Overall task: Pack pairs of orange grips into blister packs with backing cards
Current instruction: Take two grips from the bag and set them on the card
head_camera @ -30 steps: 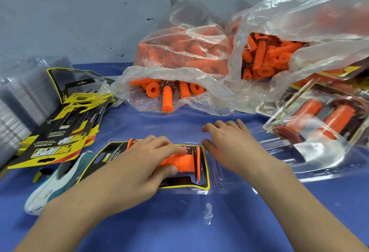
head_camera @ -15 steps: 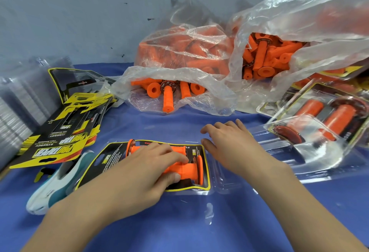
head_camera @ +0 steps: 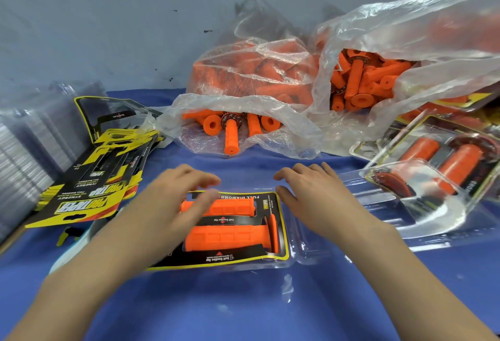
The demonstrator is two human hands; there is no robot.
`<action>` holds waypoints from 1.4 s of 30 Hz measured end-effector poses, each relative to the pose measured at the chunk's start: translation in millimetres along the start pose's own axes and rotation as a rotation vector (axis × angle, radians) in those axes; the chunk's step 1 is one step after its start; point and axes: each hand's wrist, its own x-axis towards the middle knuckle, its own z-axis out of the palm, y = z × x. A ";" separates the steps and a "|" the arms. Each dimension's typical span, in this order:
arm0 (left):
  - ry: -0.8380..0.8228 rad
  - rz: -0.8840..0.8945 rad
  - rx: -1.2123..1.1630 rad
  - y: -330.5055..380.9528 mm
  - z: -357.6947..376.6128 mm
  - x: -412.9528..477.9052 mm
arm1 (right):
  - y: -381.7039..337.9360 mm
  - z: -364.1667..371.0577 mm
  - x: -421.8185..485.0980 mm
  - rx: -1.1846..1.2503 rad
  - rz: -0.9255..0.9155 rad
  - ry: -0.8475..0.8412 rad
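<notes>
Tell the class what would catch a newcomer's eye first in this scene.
Clear bags bulging with loose orange grips dominate the back of the blue table. At front centre, a pair of grips lies on a yellow-edged backing card, partly under the left hand, beside the right hand.

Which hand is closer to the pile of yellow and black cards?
Left. The left hand is just right of the card pile; the right hand is farther right, past the two packed grips.

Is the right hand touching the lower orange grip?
Apart. Head view: the backing card's black and yellow edge shows between the right hand and the lower orange grip.
</notes>
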 end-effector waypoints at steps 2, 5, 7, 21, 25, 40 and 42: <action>0.142 -0.131 -0.007 -15.5 -6.3 -2.6 | -0.9 0.1 -1.8 0.002 0.006 0.001; 0.219 -0.358 -0.021 -37.2 -8.2 -15.3 | -1.4 0.8 -6.5 0.004 0.006 0.024; 0.172 -0.454 -0.008 -47.8 -5.6 -24.7 | -1.7 0.8 -9.5 -0.001 0.001 0.055; 0.020 -0.495 0.490 -50.3 5.3 -44.7 | 0.2 1.2 -27.0 0.048 -0.008 0.179; -0.034 -0.482 0.518 -53.5 9.5 -42.8 | 0.5 1.4 -31.3 0.081 -0.035 0.264; 0.025 -0.550 0.216 -75.2 11.8 -47.7 | -65.1 18.7 -139.3 1.191 0.472 0.730; 0.047 -0.552 0.196 -73.2 10.5 -49.8 | -64.3 18.9 -145.8 1.169 0.554 0.776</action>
